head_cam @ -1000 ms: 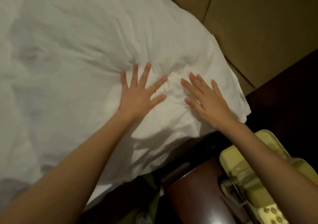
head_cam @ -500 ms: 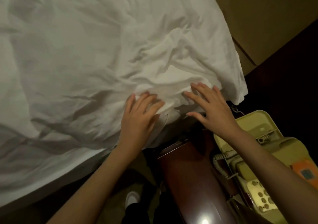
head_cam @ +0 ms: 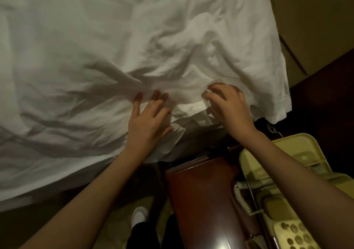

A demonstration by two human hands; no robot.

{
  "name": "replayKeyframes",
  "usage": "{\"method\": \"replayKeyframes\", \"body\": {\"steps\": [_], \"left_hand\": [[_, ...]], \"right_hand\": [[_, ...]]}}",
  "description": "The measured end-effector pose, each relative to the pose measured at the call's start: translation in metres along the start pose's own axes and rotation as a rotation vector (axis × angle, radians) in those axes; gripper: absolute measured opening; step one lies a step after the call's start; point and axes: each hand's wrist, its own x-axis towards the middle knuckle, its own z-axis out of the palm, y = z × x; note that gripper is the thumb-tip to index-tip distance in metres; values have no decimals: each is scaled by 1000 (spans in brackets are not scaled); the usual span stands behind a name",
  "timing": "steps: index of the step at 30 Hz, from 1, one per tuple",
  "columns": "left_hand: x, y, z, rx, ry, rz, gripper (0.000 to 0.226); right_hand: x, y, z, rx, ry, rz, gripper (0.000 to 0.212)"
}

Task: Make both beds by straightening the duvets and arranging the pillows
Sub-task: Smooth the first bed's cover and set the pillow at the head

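A white, creased duvet (head_cam: pixel 95 47) covers the bed and fills most of the head view, its corner hanging off at the right. My left hand (head_cam: pixel 151 118) lies flat on the duvet near the bed's near edge, fingers straight and pressing the cloth. My right hand (head_cam: pixel 228 105) sits a little to the right, fingers curled, bunching a fold of the duvet at the edge. No pillow shows.
A dark wooden bedside table (head_cam: pixel 201 201) stands right against the bed, bearing a yellow corded telephone (head_cam: pixel 287 181). A beige wall panel (head_cam: pixel 316 19) runs behind the bed at top right. My white shoe (head_cam: pixel 139 214) is on the floor below.
Both hands slid across the duvet toward the bed's near edge. My right hand's fingers went from flat to curled into the cloth, and the folds bunched up there.
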Motion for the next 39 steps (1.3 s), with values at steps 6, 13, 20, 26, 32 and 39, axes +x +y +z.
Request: {"method": "replayKeyframes", "body": {"steps": [6, 13, 20, 26, 32, 39], "left_hand": [[2, 6, 2, -33, 78, -54, 17], [-4, 5, -1, -204, 112, -85, 20], [-27, 29, -11, -298, 123, -3, 6], [-11, 10, 15, -126, 7, -84, 8], [-13, 26, -6, -42, -129, -28, 29], [20, 29, -68, -120, -164, -36, 41]], "right_hand": [[3, 3, 5, -3, 40, -12, 19], [-12, 7, 7, 20, 23, -32, 9], [-37, 1, 3, -40, 162, -124, 5], [-54, 9, 28, -236, -191, -124, 23], [-51, -23, -8, -134, -80, 119, 27], [-18, -58, -62, -158, -64, 301, 41]]}}
